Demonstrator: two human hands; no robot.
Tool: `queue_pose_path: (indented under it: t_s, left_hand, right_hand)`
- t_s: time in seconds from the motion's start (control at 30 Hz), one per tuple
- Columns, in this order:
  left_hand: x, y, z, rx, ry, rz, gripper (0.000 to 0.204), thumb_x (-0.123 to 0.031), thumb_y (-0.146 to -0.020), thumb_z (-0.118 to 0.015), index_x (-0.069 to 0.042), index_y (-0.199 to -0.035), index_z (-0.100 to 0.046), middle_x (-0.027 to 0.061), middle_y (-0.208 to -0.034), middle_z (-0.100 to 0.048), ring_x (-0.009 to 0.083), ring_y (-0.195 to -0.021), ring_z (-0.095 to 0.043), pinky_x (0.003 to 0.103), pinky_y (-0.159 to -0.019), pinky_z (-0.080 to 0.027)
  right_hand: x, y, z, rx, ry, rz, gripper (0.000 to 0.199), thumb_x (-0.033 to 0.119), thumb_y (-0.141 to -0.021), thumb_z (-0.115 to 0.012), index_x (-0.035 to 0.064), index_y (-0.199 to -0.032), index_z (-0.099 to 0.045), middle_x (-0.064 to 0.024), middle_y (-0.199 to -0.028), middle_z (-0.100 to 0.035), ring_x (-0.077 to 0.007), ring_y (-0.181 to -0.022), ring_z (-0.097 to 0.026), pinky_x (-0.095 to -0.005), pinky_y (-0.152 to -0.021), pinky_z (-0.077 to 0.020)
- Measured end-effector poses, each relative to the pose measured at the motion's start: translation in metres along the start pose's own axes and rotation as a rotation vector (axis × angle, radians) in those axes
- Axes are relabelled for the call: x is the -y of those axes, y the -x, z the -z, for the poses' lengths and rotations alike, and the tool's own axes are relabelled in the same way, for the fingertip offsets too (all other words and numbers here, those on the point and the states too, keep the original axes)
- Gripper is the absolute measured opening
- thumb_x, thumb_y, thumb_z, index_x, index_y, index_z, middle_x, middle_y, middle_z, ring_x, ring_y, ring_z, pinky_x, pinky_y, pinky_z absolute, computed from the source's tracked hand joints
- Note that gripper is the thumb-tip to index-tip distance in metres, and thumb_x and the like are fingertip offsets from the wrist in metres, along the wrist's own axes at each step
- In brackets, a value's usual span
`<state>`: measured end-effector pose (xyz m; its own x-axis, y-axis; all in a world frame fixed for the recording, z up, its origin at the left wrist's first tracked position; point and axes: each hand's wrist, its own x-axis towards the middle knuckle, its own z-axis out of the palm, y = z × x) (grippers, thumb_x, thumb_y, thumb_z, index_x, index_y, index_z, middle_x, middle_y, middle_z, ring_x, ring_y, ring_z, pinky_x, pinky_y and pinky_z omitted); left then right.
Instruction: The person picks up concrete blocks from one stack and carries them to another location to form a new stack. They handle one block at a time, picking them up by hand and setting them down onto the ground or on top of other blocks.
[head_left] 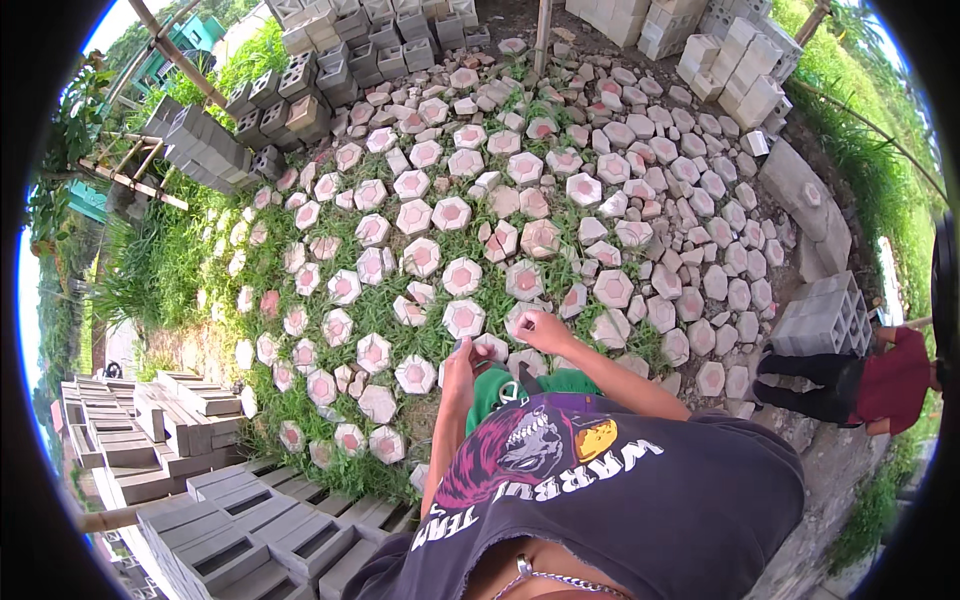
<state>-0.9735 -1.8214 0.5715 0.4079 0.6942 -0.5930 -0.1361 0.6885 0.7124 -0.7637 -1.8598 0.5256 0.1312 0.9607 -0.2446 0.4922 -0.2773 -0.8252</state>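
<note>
In front of my waist, both hands are raised above the paving. My left hand [461, 362] is closed, with a small dark bit at its fingertips too small to name. A little to its right, my right hand [541, 330] has its fingers curled in; whatever is in them, if anything, is hidden. The hands are apart from each other. Below them lie hexagonal paving stones with reddish centres, the nearest a pale hexagonal stone [463, 318] just beyond my left hand. My green shorts [487, 392] show between my forearms.
Grey hollow blocks [225, 540] are stacked at the near left, with more block stacks [375, 40] at the far side. On the right, a person in a red shirt [890, 375] stands by a block stack [822, 315]. A post [543, 35] rises at the far middle.
</note>
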Motion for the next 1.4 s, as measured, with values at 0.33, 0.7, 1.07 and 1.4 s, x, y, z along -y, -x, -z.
queue_pose_path:
  t_s: [0.33,0.7,1.07,1.4]
  left_hand:
    - [-0.167,-0.090,0.078,0.003,-0.243,-0.079,0.028,-0.022,-0.094,-0.050,-0.001,-0.107,-0.064,0.0081,-0.098,-0.066,0.0167,-0.092,-0.062,0.030,-0.079,-0.048]
    - [-0.244,-0.213,0.073,0.000,-0.205,-0.085,0.019,-0.016,-0.084,-0.070,-0.009,-0.073,-0.056,0.0035,-0.084,-0.064,0.0104,-0.078,-0.060,0.025,-0.071,-0.048]
    - [-0.370,-0.361,0.121,-0.278,-0.047,-0.254,0.034,-0.035,-0.092,-0.058,-0.006,-0.076,-0.060,0.0043,-0.076,-0.062,0.0163,-0.079,-0.063,0.030,-0.072,-0.047]
    - [-0.448,-0.484,0.078,-0.203,-0.157,-0.015,0.019,-0.024,-0.091,-0.054,-0.006,-0.086,-0.059,0.0046,-0.088,-0.063,0.0168,-0.089,-0.061,0.032,-0.080,-0.047]
  right_hand:
    - [0.133,-0.129,-0.032,-0.099,-0.174,-0.096,0.036,0.033,-0.071,-0.078,0.0017,-0.073,-0.062,-0.0087,-0.067,-0.064,-0.0178,-0.060,-0.060,-0.0327,-0.058,-0.0483]
    - [0.157,-0.280,-0.020,-0.128,-0.227,-0.036,0.042,0.039,-0.075,-0.077,0.0010,-0.068,-0.061,-0.0051,-0.059,-0.059,-0.0107,-0.054,-0.052,-0.0298,-0.051,-0.0415]
    - [0.222,-0.534,0.025,0.166,-0.133,0.175,0.045,0.038,-0.086,-0.065,0.0018,-0.059,-0.062,-0.0027,-0.050,-0.054,-0.0078,-0.049,-0.047,-0.0300,-0.048,-0.0374]
    - [0.186,-0.649,0.050,0.008,-0.361,0.002,0.049,0.041,-0.090,-0.059,0.0000,-0.064,-0.062,-0.0044,-0.058,-0.059,-0.0089,-0.056,-0.054,-0.0275,-0.055,-0.0422]
